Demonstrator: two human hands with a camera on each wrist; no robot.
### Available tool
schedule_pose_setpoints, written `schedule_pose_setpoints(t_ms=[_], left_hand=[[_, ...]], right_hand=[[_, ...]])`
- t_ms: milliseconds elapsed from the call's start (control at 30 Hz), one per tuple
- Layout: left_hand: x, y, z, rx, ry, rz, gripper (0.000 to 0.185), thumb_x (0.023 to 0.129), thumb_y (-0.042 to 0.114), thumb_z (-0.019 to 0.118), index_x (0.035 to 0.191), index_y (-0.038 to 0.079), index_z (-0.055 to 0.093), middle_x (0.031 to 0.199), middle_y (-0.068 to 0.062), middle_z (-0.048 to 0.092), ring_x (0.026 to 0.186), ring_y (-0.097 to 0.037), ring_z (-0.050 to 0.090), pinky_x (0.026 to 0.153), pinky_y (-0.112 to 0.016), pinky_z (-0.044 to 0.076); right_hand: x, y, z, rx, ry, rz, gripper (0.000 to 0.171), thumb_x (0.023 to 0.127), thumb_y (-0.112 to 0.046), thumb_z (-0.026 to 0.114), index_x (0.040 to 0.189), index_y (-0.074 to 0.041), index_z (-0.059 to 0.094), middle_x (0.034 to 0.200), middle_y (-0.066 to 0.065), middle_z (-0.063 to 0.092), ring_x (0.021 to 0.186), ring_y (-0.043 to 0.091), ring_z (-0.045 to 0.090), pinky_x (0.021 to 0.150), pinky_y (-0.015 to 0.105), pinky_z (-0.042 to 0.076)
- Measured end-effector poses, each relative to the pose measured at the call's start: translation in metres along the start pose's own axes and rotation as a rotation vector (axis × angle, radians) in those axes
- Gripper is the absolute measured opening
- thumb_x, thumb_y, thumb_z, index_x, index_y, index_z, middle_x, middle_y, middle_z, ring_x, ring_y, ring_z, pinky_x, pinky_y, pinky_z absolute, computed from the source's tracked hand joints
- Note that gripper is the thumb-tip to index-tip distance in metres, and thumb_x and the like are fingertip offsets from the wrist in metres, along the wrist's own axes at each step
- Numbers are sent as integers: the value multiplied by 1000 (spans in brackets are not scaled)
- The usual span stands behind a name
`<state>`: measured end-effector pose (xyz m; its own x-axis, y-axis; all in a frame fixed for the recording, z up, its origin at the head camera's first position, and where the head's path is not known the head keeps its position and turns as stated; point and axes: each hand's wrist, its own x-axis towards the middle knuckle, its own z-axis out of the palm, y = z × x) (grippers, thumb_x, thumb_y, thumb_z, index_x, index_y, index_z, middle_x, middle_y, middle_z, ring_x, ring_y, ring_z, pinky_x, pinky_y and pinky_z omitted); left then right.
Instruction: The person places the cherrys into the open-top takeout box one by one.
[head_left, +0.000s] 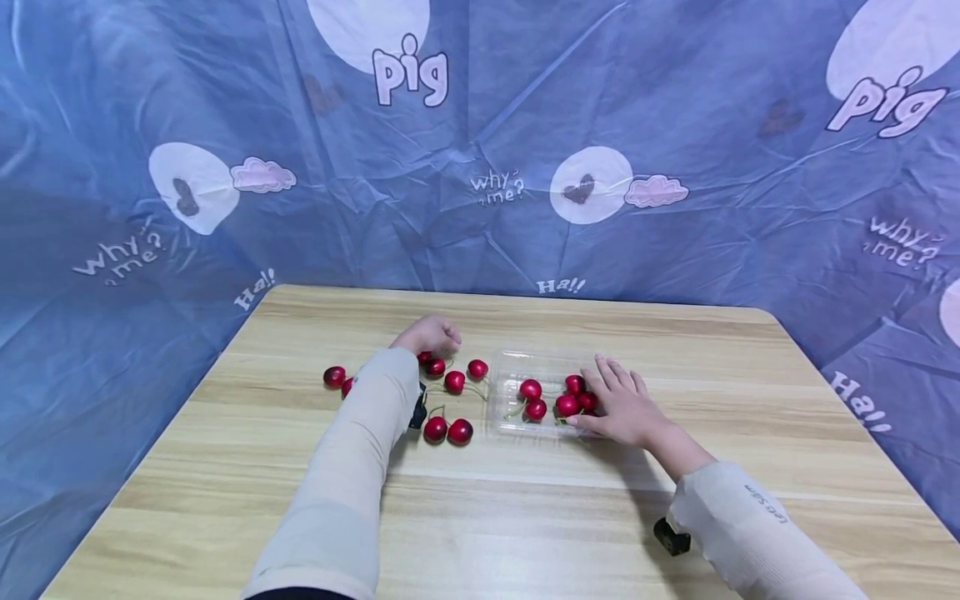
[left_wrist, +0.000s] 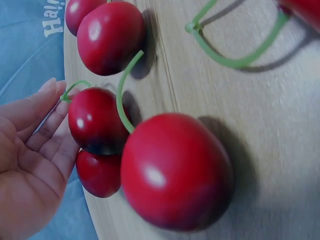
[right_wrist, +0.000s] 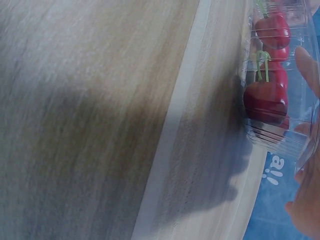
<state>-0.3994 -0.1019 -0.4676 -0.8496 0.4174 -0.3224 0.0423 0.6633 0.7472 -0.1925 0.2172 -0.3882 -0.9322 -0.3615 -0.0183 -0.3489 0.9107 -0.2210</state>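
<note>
Cherries (head_left: 454,382) lie on the worktop (head_left: 510,517) near the left hand (head_left: 431,335), whose fingers are beside one stemmed cherry (left_wrist: 97,122), though whether that grip pinches it I cannot tell, while the right hand (head_left: 622,410), spread and loose, rests at the right end of a clear tray (head_left: 513,428) containing more cherries (head_left: 531,389).

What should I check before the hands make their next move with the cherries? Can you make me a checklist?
1. Clear box sitting on the table: ok.
2. Right hand at the box: ok, at its right side.
3. Room inside: ok, bare plastic shows around the cherries in the box.
4. Left hand near the loose cherries: ok.
5. Left hand holding a cherry firmly: cannot tell; its fingers are partly hidden behind one.
6. All cherries boxed: not ok, several lie left of the box.
</note>
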Motion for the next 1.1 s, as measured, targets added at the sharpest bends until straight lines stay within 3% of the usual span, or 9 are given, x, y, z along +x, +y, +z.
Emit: schedule_pose_setpoints(t_ms=[133, 233, 367, 500, 567, 700, 867, 1000, 1100], left_hand=[[14, -20, -2, -9, 5, 37, 17, 72, 10, 68, 88, 8, 64, 79, -4, 62, 64, -14, 56, 56, -26, 48], [27, -34, 0, -56, 2, 24, 19, 71, 8, 69, 89, 9, 64, 83, -4, 62, 67, -16, 56, 59, -28, 49], [31, -42, 0, -80, 10, 16, 19, 70, 4, 67, 88, 8, 65, 83, -6, 62, 66, -18, 57, 57, -29, 49], [21, -38, -7, -45, 17, 44, 13, 72, 3, 65, 84, 8, 66, 80, -6, 62, 64, -17, 56, 55, -28, 48], [13, -32, -11, -57, 27, -6, 12, 75, 6, 64, 87, 9, 65, 83, -5, 61, 70, -18, 57, 60, -29, 49], [2, -30, -17, -171, 64, -34, 12, 78, 1, 60, 89, 4, 63, 87, -9, 60, 72, -19, 57, 62, -30, 50], [-3, -33, -24, -302, 84, -5, 14, 75, 0, 63, 89, -3, 62, 83, -12, 61, 70, -19, 58, 59, -28, 52], [-35, -4, -29, -354, 121, -37, 18, 73, 0, 65, 90, -4, 62, 82, -14, 61, 72, -20, 60, 60, -27, 53], [-76, 35, -30, -385, 159, -84, 21, 76, -2, 62, 96, -5, 60, 90, -15, 60, 79, -21, 60, 68, -27, 52]], right_hand=[[0, 0, 0, 1, -1, 1, 83, 76, -55, 53, 132, 1, 29, 138, 24, 11, 124, 41, 9, 97, 58, 7], [0, 0, -1, 0, 0, 2, 83, 76, -55, 53, 132, 0, 28, 139, 24, 11, 124, 40, 9, 97, 58, 7], [0, 0, -1, 4, 1, 1, 83, 75, -56, 53, 132, 0, 29, 138, 24, 11, 124, 40, 9, 97, 59, 7], [0, 0, -1, 2, -2, -1, 86, 75, -60, 50, 132, 0, 29, 139, 24, 11, 124, 40, 9, 97, 58, 7], [0, 0, -1, 3, -4, -1, 86, 75, -61, 49, 132, 0, 29, 139, 24, 11, 124, 40, 9, 97, 58, 7], [-1, 0, -3, 20, -6, 3, 85, 75, -58, 51, 132, 1, 29, 139, 24, 11, 124, 40, 8, 97, 58, 6], [-1, -1, -4, 19, -8, 4, 84, 76, -56, 52, 132, 0, 28, 139, 24, 11, 124, 40, 8, 97, 58, 6], [-1, -3, -4, 21, -4, 1, 84, 76, -57, 51, 132, 1, 28, 138, 25, 11, 124, 40, 8, 97, 58, 7], [-1, -4, -4, 21, 8, -6, 84, 75, -56, 52, 132, 1, 29, 138, 25, 13, 124, 41, 10, 97, 58, 8]])
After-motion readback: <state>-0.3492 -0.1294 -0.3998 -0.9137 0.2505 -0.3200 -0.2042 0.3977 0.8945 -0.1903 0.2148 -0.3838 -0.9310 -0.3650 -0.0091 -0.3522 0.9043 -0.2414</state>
